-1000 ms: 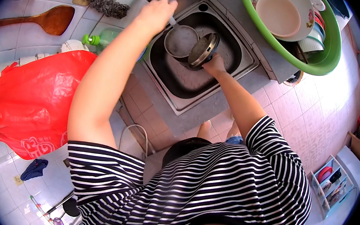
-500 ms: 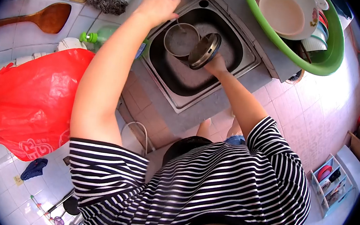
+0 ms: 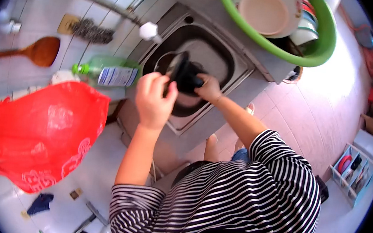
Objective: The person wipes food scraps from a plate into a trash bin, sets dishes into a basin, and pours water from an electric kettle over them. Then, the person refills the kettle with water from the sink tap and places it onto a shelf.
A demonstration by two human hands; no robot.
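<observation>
Over the sink (image 3: pixel 242 72) a dark round pot lid (image 3: pixel 183 73) is tilted on edge, slightly blurred. My right hand (image 3: pixel 208 89) is closed on its black knob from the right. On the left, my left hand (image 3: pixel 154 97) has its fingers and thumb curled at the lid's near edge; the exact contact is partly hidden. Behind the lid, in the basin, part of a round metal pot (image 3: pixel 161 62) shows; the lid covers the rest. The white tap end (image 3: pixel 149 31) is above the sink's left corner.
A green basin (image 3: pixel 312 61) of bowls and dishes stands right of the sink. To the left are a green bottle (image 3: pixel 109 73), a red plastic bag (image 3: pixel 44 133), a wooden spatula (image 3: pixel 43 51) and a steel scourer (image 3: pixel 93 31) against the tiles.
My left hand has come down from the tap area to the lid's edge. The lid has turned, with its knob side now showing and its inside facing away. The view has shifted.
</observation>
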